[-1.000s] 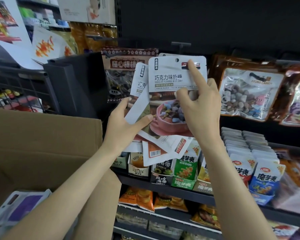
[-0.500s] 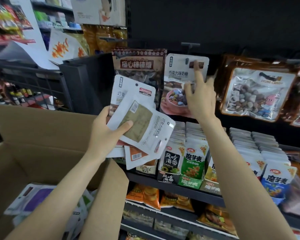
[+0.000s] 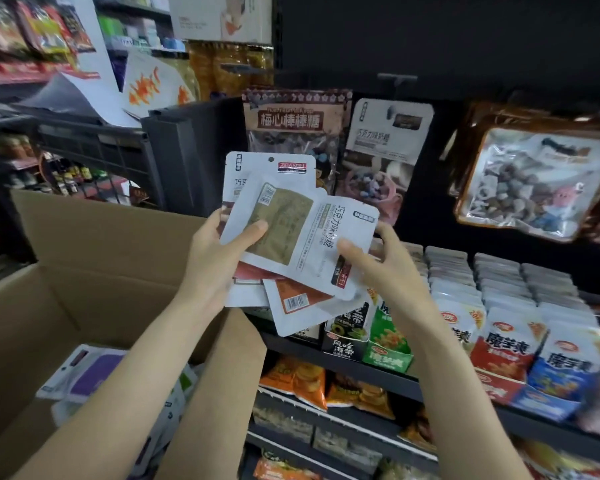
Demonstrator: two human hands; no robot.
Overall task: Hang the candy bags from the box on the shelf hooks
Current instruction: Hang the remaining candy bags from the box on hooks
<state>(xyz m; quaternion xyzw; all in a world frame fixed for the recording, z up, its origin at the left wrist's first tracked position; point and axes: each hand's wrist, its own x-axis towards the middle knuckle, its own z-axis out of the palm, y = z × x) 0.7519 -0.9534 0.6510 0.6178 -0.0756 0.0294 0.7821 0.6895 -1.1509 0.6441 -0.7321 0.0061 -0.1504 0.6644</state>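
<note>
- Fingers [image 3: 255,228] of the left hand [image 3: 210,261] are curled round a fanned stack of candy bags [image 3: 257,216], held near, left of centre.
- The top bag [image 3: 312,244] is pinched at its right edge by the right hand [image 3: 378,268].
- One matching bag [image 3: 388,133] is seen hung on the far shelf hook [image 3: 397,77].
- More bags [image 3: 94,372] are left in the box [image 3: 94,258]; much is judged undone.

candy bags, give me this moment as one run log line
left hand holds candy bag stack | right hand pinches top bag | one bag on hook | box open
</note>
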